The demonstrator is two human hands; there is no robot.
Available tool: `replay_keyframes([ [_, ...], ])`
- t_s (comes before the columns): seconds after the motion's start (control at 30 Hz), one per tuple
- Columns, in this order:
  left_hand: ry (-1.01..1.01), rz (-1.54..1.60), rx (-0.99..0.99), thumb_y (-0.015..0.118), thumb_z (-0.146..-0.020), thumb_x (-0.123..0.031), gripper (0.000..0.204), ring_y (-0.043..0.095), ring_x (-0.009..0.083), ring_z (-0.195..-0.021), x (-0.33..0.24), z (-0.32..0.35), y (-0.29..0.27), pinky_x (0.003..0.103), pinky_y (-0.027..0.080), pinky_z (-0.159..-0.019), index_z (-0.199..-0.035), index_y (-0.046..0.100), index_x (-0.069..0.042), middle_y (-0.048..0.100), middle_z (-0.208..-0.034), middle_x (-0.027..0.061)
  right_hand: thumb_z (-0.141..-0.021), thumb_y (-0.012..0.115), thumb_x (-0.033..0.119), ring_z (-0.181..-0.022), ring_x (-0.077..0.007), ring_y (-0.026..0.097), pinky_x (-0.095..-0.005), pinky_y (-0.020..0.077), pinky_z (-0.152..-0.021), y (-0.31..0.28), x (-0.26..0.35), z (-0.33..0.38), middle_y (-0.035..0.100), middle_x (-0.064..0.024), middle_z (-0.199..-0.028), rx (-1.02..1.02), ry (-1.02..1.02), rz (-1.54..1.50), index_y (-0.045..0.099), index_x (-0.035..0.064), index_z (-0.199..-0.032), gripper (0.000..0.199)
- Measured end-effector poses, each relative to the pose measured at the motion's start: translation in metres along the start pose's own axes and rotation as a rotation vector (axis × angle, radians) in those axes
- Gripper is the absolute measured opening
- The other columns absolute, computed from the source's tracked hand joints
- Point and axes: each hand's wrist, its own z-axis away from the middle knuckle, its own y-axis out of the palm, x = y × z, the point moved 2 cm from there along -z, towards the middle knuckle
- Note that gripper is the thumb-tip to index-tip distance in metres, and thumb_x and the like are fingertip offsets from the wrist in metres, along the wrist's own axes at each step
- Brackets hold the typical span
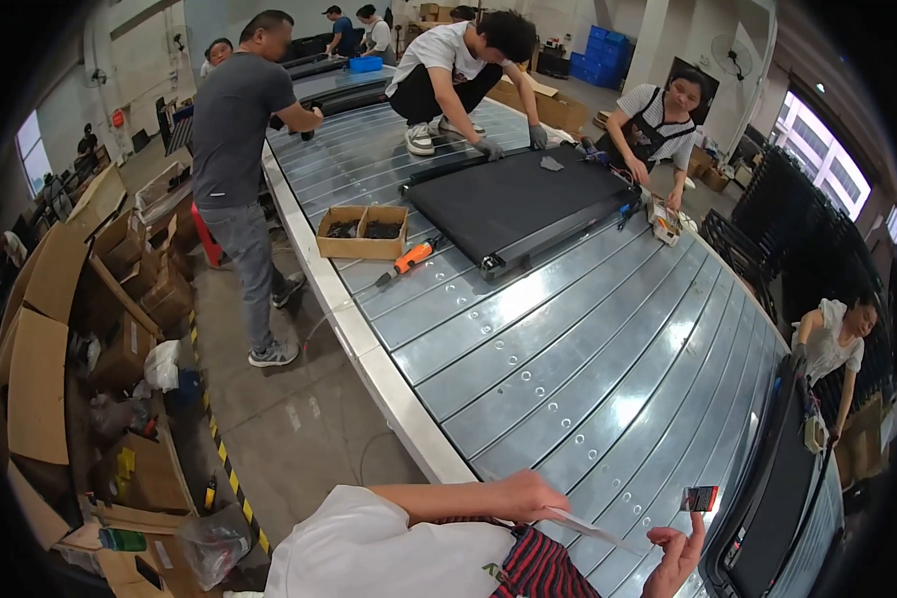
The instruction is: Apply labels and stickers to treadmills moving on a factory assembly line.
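Note:
My left hand [528,495] is closed, gripping a thin white paper strip [596,530] that slants down to the right over the metal rollers. Just right of it, my right hand [674,560] has one finger raised and the others partly bent. A small dark sticker with a red edge [700,498] is at that raised fingertip. Whether it is stuck there or pinched cannot be told. Close by on the right lies a long black treadmill-like deck [757,528].
The roller table [568,349] carries another black belt deck [528,204], an orange power screwdriver [409,259] and a divided cardboard box of dark small parts [362,251]. One person crouches on the table; others stand around it. Cardboard boxes [40,399] line the left.

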Motion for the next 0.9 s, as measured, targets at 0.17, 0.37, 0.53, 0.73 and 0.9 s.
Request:
replay_keyframes([
  [0.17, -0.083, 0.052, 0.040, 0.055, -0.079, -0.027, 0.017, 0.054, 0.0297, -0.065, -0.011, 0.006, -0.014, 0.037, 0.041, -0.055, -0.087, 0.059, -0.013, 0.058, -0.071, 0.0084, -0.085, 0.041, 0.007, -0.070, -0.0204, 0.059, -0.0293, 0.0473, -0.068, 0.011, 0.001, -0.007, 0.061, -0.0165, -0.077, -0.007, -0.053, -0.035, 0.033, -0.0099, -0.122, 0.041],
  [0.37, -0.062, 0.129, 0.010, 0.055, -0.080, -0.026, 0.015, 0.052, 0.0306, -0.064, -0.034, 0.023, -0.005, 0.037, 0.040, -0.054, -0.084, 0.059, -0.012, 0.056, -0.070, 0.0099, -0.084, 0.045, 0.009, -0.070, -0.0185, 0.059, -0.0288, 0.0472, -0.068, 0.011, 0.002, 0.000, 0.062, -0.0141, -0.076, 0.061, -0.066, 0.010, 0.035, -0.0083, -0.121, 0.042],
  [0.53, -0.064, 0.080, 0.029, 0.056, -0.078, -0.022, 0.012, 0.052, 0.0320, -0.063, -0.055, 0.024, 0.024, 0.038, 0.040, -0.052, -0.082, 0.058, -0.011, 0.056, -0.069, 0.0106, -0.083, 0.049, 0.010, -0.066, -0.0166, 0.058, -0.0265, 0.0462, -0.065, -0.013, -0.016, 0.018, 0.061, -0.0116, -0.071, 0.025, -0.056, -0.098, 0.034, -0.0046, -0.124, 0.045],
  [0.73, -0.041, 0.032, 0.115, 0.055, -0.078, -0.018, 0.015, 0.057, 0.0280, -0.070, -0.082, 0.024, 0.081, 0.034, 0.045, -0.058, -0.092, 0.058, -0.011, 0.060, -0.078, 0.0087, -0.089, 0.043, 0.015, -0.060, -0.0146, 0.056, -0.0250, 0.0448, -0.060, -0.059, -0.036, 0.050, 0.059, -0.0102, -0.067, 0.024, -0.064, -0.128, 0.031, -0.0032, -0.126, 0.043],
  [0.9, -0.044, 0.046, 0.126, 0.055, -0.078, -0.017, 0.016, 0.057, 0.0277, -0.072, -0.114, 0.022, 0.127, 0.035, 0.045, -0.060, -0.092, 0.058, -0.010, 0.060, -0.079, 0.0085, -0.088, 0.044, 0.014, -0.060, -0.0148, 0.056, -0.0253, 0.0448, -0.060, -0.108, -0.052, 0.082, 0.059, -0.0103, -0.068, -0.003, -0.052, -0.159, 0.032, -0.0031, -0.126, 0.043],
])
